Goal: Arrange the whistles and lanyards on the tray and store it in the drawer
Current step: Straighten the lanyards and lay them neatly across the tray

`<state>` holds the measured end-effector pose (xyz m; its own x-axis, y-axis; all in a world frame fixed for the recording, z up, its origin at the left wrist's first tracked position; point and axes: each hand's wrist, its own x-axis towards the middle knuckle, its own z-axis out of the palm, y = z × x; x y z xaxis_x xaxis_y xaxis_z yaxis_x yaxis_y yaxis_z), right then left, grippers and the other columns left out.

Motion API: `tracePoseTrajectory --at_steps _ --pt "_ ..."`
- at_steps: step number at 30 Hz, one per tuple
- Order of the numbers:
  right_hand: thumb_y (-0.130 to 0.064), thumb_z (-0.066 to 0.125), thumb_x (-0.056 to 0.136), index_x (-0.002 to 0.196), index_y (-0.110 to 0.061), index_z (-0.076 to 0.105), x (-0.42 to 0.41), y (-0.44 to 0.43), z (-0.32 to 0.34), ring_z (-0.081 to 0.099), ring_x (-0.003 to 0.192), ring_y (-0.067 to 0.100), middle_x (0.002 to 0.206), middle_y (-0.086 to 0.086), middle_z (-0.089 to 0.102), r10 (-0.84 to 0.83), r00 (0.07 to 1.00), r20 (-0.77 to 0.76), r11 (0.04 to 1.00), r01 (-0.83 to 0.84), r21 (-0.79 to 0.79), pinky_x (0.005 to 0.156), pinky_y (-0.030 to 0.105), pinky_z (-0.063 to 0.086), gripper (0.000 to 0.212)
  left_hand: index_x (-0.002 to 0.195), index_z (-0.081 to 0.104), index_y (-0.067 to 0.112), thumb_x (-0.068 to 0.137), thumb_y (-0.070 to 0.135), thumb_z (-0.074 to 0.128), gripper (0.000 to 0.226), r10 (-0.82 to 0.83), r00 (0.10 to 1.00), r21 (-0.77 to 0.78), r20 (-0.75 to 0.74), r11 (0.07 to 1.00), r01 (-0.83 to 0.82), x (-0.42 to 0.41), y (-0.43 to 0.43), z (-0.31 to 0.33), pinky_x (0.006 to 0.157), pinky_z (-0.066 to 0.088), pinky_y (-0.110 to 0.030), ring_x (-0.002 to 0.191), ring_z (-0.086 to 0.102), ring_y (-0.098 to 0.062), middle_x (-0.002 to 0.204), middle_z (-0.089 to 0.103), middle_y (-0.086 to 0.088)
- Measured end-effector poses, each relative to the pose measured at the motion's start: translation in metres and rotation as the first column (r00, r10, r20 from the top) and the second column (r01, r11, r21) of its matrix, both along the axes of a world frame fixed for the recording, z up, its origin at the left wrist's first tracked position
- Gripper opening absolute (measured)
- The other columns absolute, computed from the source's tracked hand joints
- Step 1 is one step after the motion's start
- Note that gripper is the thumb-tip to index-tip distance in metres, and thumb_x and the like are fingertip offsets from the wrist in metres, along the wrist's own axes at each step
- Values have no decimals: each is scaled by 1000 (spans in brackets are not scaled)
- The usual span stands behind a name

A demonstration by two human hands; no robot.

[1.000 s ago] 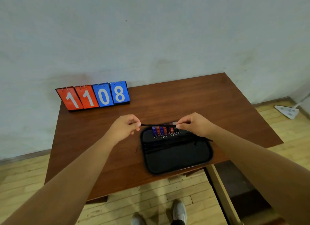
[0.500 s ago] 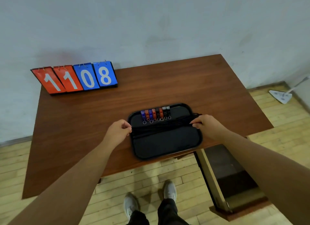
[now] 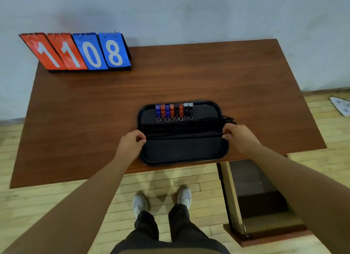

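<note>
Bare table (image 3: 208, 74) surrounds the tray (image 3: 217, 155) (scoreboard (image 3: 79, 53) perhaps clear).

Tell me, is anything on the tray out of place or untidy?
Mostly tidy: the whistles stand in a neat row. Only the black lanyards spill over the tray rim on the right, beside the right hand.

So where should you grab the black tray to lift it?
Probably by its two short ends, one hand from each side. The tray is long and shallow, with whistles and lanyards lying loose, so an even grip on the raised rim keeps it level.
</note>
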<state>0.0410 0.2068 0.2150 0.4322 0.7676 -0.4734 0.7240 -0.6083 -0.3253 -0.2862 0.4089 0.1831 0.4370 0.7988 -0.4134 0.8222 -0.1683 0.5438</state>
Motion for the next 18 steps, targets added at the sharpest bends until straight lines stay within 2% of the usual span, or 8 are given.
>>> tracePoseTrajectory --at_steps 4,8,11,14,18 --pt "-12 58 99 96 -21 61 9 0 -14 56 68 11 88 1 65 39 999 36 999 -39 14 56 27 43 10 96 69 21 94 16 66 6 -28 999 87 -35 996 31 5 -4 -10 79 39 -23 89 53 -10 98 58 3" --pt "-10 60 97 101 -14 68 16 0 -27 62 88 25 103 5 63 76 992 96 996 -81 46 76 38 53 10 93 70 18 91 14 70 5 -36 999 150 -29 988 40 7 -6 -17 77 45 -28 85 55 -12 92 61 3" --pt "-9 62 96 105 -8 73 17 1 -35 62 92 30 103 9 62 109 981 161 988 -125 88 80 41 53 14 97 71 17 90 16 71 7 -13 999 171 -41 985 20 5 -5 -22 88 49 -38 95 56 -19 93 61 3" --pt "-8 66 92 106 -9 71 16 4 -40 62 96 31 100 8 67 124 967 222 981 -153 122 83 47 53 15 98 72 16 90 17 71 8 -30 997 206 -65 978 43 3 -2 -28 85 45 -35 100 53 -23 91 57 4" --pt "-6 65 92 96 -11 65 15 6 -45 57 92 30 93 6 65 110 961 254 978 -150 145 81 44 44 6 94 72 20 89 20 73 5 -34 996 221 -84 974 52 4 2 -37 84 43 -33 99 55 -26 91 55 5"
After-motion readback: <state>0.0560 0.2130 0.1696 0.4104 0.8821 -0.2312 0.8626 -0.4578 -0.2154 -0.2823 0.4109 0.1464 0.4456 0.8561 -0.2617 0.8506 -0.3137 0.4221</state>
